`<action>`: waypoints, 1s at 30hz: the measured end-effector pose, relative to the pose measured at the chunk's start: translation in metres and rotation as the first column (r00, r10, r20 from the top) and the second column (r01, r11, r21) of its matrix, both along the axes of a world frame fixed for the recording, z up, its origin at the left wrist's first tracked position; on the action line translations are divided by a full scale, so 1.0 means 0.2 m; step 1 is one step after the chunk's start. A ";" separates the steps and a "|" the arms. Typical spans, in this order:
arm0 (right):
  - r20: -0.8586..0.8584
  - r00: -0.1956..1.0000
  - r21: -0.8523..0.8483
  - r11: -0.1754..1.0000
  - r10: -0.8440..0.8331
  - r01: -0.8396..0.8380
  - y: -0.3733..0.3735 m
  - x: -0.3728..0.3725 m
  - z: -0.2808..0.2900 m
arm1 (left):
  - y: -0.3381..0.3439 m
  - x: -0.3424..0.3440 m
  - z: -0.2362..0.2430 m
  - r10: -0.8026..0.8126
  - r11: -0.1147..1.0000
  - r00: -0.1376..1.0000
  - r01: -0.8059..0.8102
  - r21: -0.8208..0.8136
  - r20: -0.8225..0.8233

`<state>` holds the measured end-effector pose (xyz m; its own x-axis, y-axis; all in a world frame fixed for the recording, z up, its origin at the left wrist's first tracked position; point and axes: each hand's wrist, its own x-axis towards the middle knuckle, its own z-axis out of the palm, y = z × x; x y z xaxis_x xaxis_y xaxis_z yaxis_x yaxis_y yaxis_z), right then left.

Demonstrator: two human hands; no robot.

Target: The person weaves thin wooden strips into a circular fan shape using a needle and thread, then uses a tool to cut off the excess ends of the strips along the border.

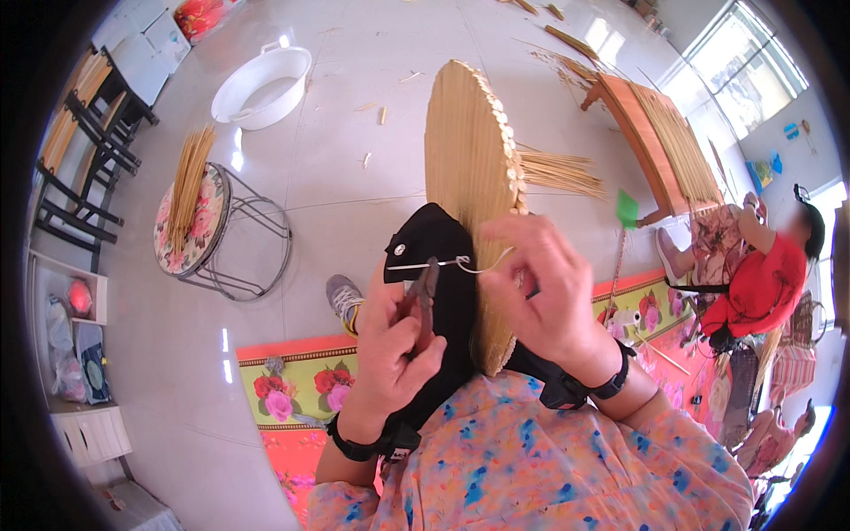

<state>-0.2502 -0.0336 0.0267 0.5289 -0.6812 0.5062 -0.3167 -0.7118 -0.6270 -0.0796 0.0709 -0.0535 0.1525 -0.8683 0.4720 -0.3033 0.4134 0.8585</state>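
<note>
My left hand [390, 354] grips a pair of pliers [425, 296] whose jaws pinch a thin white wire [416, 265]. The wire runs right into the edge of a round woven straw disc [465, 168], which stands on edge across my lap. My right hand [544, 292] rests against the disc's rim, fingers curled around it where the wire loops. A bundle of loose straw ends [558, 170] sticks out from the disc's right side. My black trouser knee [434, 234] is behind the pliers.
A round stool [190, 221] with a floral cushion carries a sheaf of straw stalks [188, 181]. A white plastic basin [261, 84] sits on the tiled floor. A seated person in red [761, 274] works at the right beside a wooden bench [637, 124]. A floral mat [292, 389] lies underfoot.
</note>
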 end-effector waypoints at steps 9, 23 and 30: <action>0.016 0.980 0.073 0.977 0.200 -0.201 0.01 -0.03 -0.11 | 0.08 0.02 -0.02 -0.181 0.972 0.982 0.187 0.142 -0.053; 0.138 0.881 -0.052 0.892 0.452 -0.449 0.03 -0.15 -0.17 | 1.05 0.58 -2.15 -0.065 0.614 0.717 -0.519 0.594 0.694; 0.260 0.850 0.072 0.869 0.458 -0.489 0.05 -0.13 -0.15 | 0.63 0.75 -1.71 0.393 0.528 0.851 -0.519 0.672 0.348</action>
<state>-0.2760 -0.0240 -0.0038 0.6856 -0.4452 0.5760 0.2000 -0.6456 -0.7370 0.0707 0.1966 -0.3963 0.6180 -0.7542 -0.2221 -0.4039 -0.5469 0.7334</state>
